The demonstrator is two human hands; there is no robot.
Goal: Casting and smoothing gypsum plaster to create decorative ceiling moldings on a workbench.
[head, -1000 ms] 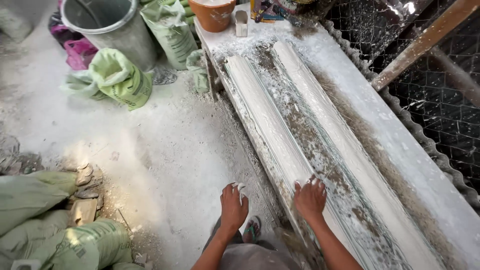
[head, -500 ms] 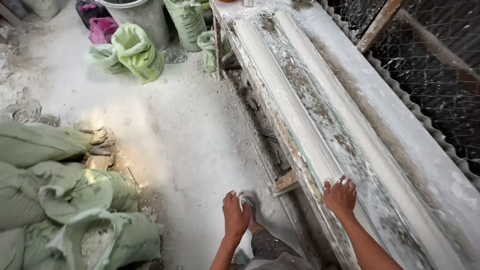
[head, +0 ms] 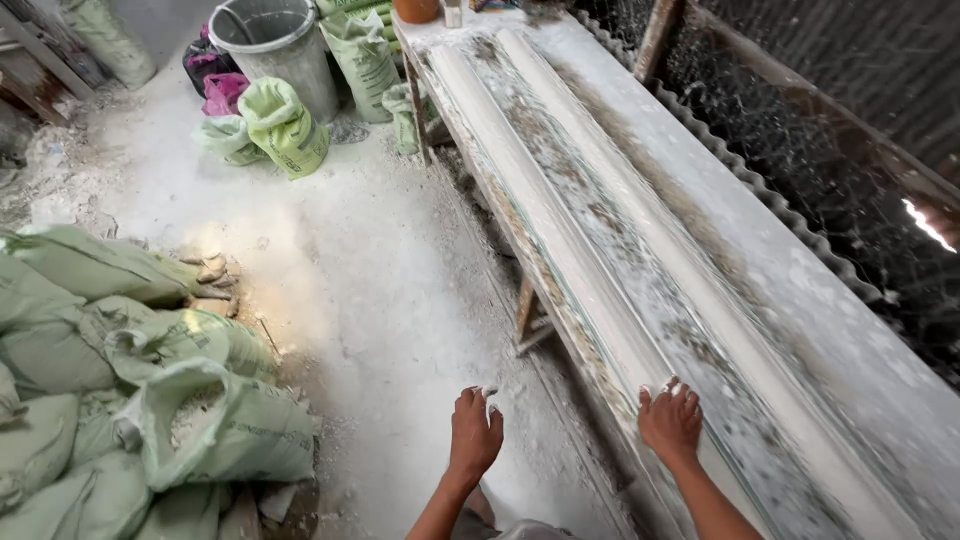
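White plaster moulding (head: 560, 240): long rounded strip, lying lengthwise on workbench (head: 850, 330), nearer bench's left edge. Right hand (head: 671, 423) flat on moulding's near end, fingers (head: 668, 392) spread, not gripping. Left hand (head: 474, 432) off bench's left side, above dusty floor (head: 380, 300), fingers loosely curled around small white lump. Second moulding (head: 690, 290) parallel, further right on bench. Green sacks (head: 150, 380) far left of bench; grey bucket (head: 275, 45) beyond bench's far end.

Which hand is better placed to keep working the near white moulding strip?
Right. The right hand rests flat on the near white moulding strip on the bench; the left hand hangs over the dusty floor, off it.
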